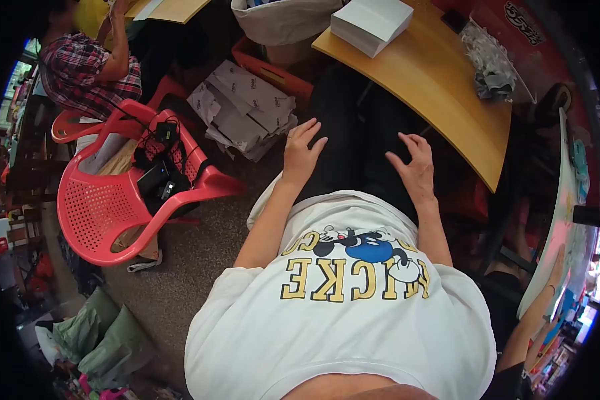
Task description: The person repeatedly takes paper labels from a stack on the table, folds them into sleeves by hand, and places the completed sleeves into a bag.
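My left hand [302,152] is palm down at the side of my left thigh, fingers and thumb apart, with nothing in it. My right hand [417,167] hovers at or rests on my right thigh; I cannot tell which. Its fingers are spread too, and it holds nothing. Black trousers [343,127] cover my legs, which run under a curved wooden tabletop [440,87]. On that top sits a stack of white paper [373,23], beyond both hands. Beside my left hand, on the floor, are grey-wrapped packages [243,110].
A red plastic chair [93,213] at left bears black cables and a device [157,180]. Behind the packages are an orange crate [273,70] and a white sack [280,23]. A plaid-shirted person [87,73] sits upper left; another person's arm [537,317] shows at right. Whitish scraps [490,57] lie on the tabletop.
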Motion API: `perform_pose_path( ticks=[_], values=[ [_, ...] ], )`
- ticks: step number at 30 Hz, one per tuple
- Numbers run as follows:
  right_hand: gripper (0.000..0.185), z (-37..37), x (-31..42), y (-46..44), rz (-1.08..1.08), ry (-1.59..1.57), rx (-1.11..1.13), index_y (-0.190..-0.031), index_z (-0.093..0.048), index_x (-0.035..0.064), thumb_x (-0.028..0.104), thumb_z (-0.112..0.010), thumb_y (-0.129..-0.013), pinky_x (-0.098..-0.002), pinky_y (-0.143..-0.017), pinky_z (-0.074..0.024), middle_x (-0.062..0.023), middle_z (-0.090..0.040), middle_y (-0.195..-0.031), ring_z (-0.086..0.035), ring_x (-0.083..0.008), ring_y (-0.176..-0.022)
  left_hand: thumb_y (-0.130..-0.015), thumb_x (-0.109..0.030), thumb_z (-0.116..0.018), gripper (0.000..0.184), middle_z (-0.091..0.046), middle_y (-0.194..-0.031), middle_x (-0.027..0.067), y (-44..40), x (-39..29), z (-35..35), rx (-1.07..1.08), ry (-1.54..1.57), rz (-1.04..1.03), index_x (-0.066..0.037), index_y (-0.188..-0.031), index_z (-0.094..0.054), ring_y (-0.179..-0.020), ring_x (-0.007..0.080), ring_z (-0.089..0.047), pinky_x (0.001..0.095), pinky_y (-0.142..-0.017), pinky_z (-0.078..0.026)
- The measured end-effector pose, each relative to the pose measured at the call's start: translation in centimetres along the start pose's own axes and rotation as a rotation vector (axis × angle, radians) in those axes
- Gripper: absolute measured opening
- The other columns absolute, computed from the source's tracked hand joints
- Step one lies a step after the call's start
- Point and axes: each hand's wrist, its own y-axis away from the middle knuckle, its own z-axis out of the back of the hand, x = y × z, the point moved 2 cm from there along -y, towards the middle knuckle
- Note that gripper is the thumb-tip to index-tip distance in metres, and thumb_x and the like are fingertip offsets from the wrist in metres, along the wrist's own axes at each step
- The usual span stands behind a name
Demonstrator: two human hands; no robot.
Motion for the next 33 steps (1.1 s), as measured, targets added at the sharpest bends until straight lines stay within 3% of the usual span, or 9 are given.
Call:
perform_pose_path(
  ticks=[1, 8, 15, 18, 20, 23, 27, 30, 33],
  values=[
    [0.029, 0.0, -0.3, 0.7, -0.030, 0.047, 0.059, -0.100, -0.064, 0.0037, 0.007, -0.072, -0.072, -0.0362, -0.086, -0.0449, -0.0120, -0.058, -0.104, -0.052, -0.0292, -0.100, -0.075, -0.012, -0.069, 0.029, -0.064, -0.104, 0.0109, 0.0, 0.4, -0.3, 0.016, -0.034, -0.064, -0.003, -0.103, -0.066, -0.101, 0.0301, -0.056, 0.0370, -0.092, -0.043],
    [0.013, -2.5, -6.0, 1.4, 0.098, 0.184, 0.065, -0.090, -0.059, 0.0028, 0.004, -0.064, -0.078, -0.0359, -0.082, -0.0462, -0.0118, -0.060, -0.099, -0.055, -0.0299, -0.094, -0.079, -0.007, -0.064, 0.009, -0.066, -0.097, 0.0094, -0.2, 0.3, -2.5, 0.057, -0.121, -0.214, -0.002, -0.087, -0.066, -0.094, 0.0281, -0.060, 0.0350, -0.082, -0.048],
    [0.008, -2.2, -8.9, 1.0, -0.194, 0.101, 0.065, -0.089, -0.058, 0.0043, 0.012, -0.058, -0.087, -0.0406, -0.065, -0.0493, -0.0152, -0.062, -0.080, -0.060, -0.0360, -0.074, -0.080, -0.006, -0.061, 0.007, -0.062, -0.083, 0.0129, -2.1, -0.4, -3.6, 0.159, -0.147, -0.197, -0.002, -0.086, -0.059, -0.084, 0.0299, -0.059, 0.0374, -0.074, -0.048],
    [0.013, -1.9, -9.9, 1.2, -0.306, -0.042, 0.123, -0.091, -0.058, 0.0028, 0.016, -0.055, -0.089, -0.0415, -0.063, -0.0491, -0.0190, -0.062, -0.078, -0.060, -0.0384, -0.074, -0.085, -0.005, -0.055, 0.005, -0.060, -0.083, 0.0160, -3.4, -1.0, -3.7, 0.337, -0.133, -0.176, 0.000, -0.086, -0.055, -0.084, 0.0335, -0.057, 0.0394, -0.071, -0.046],
    [0.016, -0.1, -9.4, 0.8, -0.362, -0.127, 0.158, -0.091, -0.058, 0.0018, 0.017, -0.053, -0.090, -0.0415, -0.063, -0.0489, -0.0205, -0.062, -0.079, -0.061, -0.0392, -0.076, -0.087, -0.006, -0.049, 0.009, -0.059, -0.083, 0.0193, -4.0, -1.6, -2.9, 0.571, 0.062, -0.013, 0.002, -0.086, -0.053, -0.085, 0.0375, -0.057, 0.0410, -0.070, -0.046],
    [0.014, 3.1, -6.6, 3.7, -0.420, -0.334, 0.466, -0.090, -0.059, 0.0003, 0.012, -0.052, -0.088, -0.0408, -0.065, -0.0488, -0.0202, -0.063, -0.082, -0.061, -0.0381, -0.078, -0.087, -0.009, -0.051, 0.012, -0.059, -0.080, 0.0222, -2.7, -4.7, 1.5, 0.921, 0.019, 0.090, 0.002, -0.087, -0.053, -0.083, 0.0413, -0.057, 0.0436, -0.069, -0.046],
    [0.010, 4.5, -6.7, 5.4, -0.421, -0.150, 0.602, -0.089, -0.063, 0.0045, 0.012, -0.059, -0.083, -0.0403, -0.068, -0.0493, -0.0158, -0.065, -0.085, -0.062, -0.0346, -0.083, -0.083, -0.010, -0.053, 0.013, -0.061, -0.081, 0.0180, -1.4, -3.9, 1.4, 0.844, -0.043, 0.098, 0.001, -0.083, -0.059, -0.082, 0.0366, -0.059, 0.0419, -0.072, -0.047],
    [0.015, 5.1, -5.3, -0.1, -0.143, -0.238, 0.349, -0.095, -0.064, 0.0013, 0.010, -0.060, -0.083, -0.0370, -0.075, -0.0493, -0.0152, -0.065, -0.093, -0.061, -0.0323, -0.087, -0.081, -0.009, -0.057, 0.010, -0.060, -0.080, 0.0147, -2.4, -6.2, -2.0, 0.604, -0.124, -0.101, -0.001, -0.080, -0.061, -0.080, 0.0330, -0.059, 0.0390, -0.072, -0.047],
    [0.016, 5.0, -2.0, -8.3, -0.071, -0.445, 0.159, -0.098, -0.063, 0.0017, 0.010, -0.060, -0.085, -0.0353, -0.078, -0.0489, -0.0158, -0.064, -0.095, -0.062, -0.0320, -0.088, -0.079, -0.008, -0.062, 0.007, -0.059, -0.081, 0.0133, -2.4, -9.6, -4.5, 0.553, 0.203, -0.020, -0.001, -0.081, -0.061, -0.077, 0.0313, -0.058, 0.0370, -0.070, -0.047]
  ],
)
